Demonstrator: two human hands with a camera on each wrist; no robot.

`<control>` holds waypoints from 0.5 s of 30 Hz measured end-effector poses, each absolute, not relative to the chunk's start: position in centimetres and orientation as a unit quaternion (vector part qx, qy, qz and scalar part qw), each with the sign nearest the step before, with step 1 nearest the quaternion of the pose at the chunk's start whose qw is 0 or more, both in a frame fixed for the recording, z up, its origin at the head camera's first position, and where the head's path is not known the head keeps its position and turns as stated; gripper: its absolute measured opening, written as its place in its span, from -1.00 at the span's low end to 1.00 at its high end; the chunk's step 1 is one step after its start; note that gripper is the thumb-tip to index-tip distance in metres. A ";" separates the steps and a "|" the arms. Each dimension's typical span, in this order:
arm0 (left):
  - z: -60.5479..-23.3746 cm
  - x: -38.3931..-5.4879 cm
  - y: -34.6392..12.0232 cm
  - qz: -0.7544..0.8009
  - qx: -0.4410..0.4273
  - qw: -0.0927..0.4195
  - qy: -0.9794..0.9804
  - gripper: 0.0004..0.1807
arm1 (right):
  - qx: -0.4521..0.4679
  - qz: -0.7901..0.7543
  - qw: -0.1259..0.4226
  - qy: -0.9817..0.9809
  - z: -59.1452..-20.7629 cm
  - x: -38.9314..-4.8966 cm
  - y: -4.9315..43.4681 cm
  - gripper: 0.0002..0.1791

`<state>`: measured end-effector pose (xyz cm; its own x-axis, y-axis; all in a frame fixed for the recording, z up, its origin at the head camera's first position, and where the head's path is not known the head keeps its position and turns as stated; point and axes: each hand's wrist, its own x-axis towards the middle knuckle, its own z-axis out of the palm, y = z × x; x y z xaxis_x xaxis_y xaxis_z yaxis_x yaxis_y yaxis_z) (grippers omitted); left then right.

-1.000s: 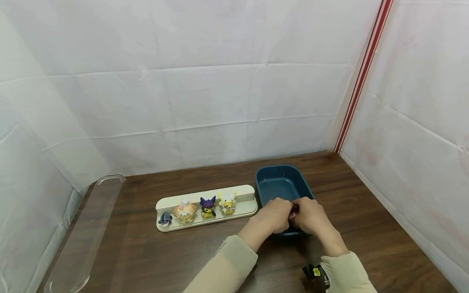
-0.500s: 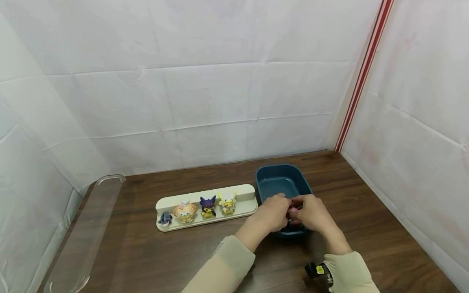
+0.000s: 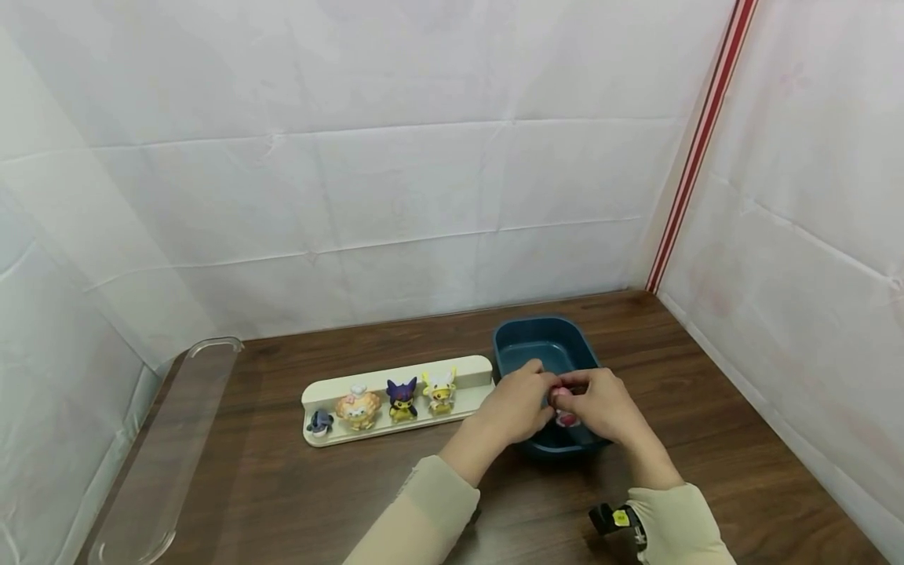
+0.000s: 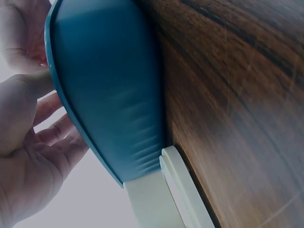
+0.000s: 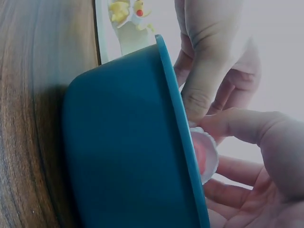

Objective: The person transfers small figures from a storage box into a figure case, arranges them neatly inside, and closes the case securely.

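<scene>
A small pink figurine [image 3: 567, 418] with a red patch and a whitish edge is held over the near end of the dark blue basin [image 3: 534, 355]. My right hand [image 3: 606, 406] grips it between thumb and fingers from the right. From the left, my left hand [image 3: 519, 404] pinches at its upper part, thumb tip right beside my right thumb in the right wrist view. There the figurine [image 5: 205, 154] shows just above the basin's rim, partly covered by fingers. The basin wall hides part of both hands in the left wrist view.
A cream display stand [image 3: 466, 402] left of the basin bears several figurines: a blue-grey one [image 3: 320, 422], an orange one [image 3: 359, 408], a purple-eared one [image 3: 402, 399] and a yellow-and-white one [image 3: 439, 390]. A clear plastic cover [image 3: 169, 447] lies at the table's left edge.
My hands have shifted and turned slightly at the basin's near end. The pink figurine, mostly hidden between the fingers before, now shows its red patch. The stand's figurines have stayed put.
</scene>
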<state>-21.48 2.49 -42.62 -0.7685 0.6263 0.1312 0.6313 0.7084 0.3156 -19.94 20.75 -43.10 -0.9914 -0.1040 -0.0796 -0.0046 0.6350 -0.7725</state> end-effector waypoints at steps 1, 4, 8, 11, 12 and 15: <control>-42.6 -21.5 2.3 -0.182 -0.337 0.006 -0.924 -0.59 | -0.031 -0.437 0.057 0.897 -43.1 -19.9 20.7 -0.59; -42.4 -21.4 1.9 -0.206 -0.326 -0.003 -0.923 -0.56 | -0.036 -0.471 0.055 0.880 -42.9 -19.9 20.6 -0.58; -42.1 -21.4 1.4 -0.231 -0.317 -0.020 -0.920 -0.53 | -0.043 -0.499 0.046 0.864 -42.6 -19.8 20.3 -0.56; -42.0 -21.4 0.9 -0.253 -0.321 -0.027 -0.912 -0.52 | -0.046 -0.509 0.037 0.858 -42.4 -19.9 20.2 -0.55; -42.0 -21.4 0.8 -0.262 -0.323 -0.029 -0.909 -0.52 | -0.047 -0.515 0.036 0.855 -42.4 -20.0 20.2 -0.55; -42.0 -21.6 0.3 -0.284 -0.332 -0.037 -0.899 -0.50 | -0.051 -0.534 0.034 0.843 -42.3 -20.2 20.2 -0.57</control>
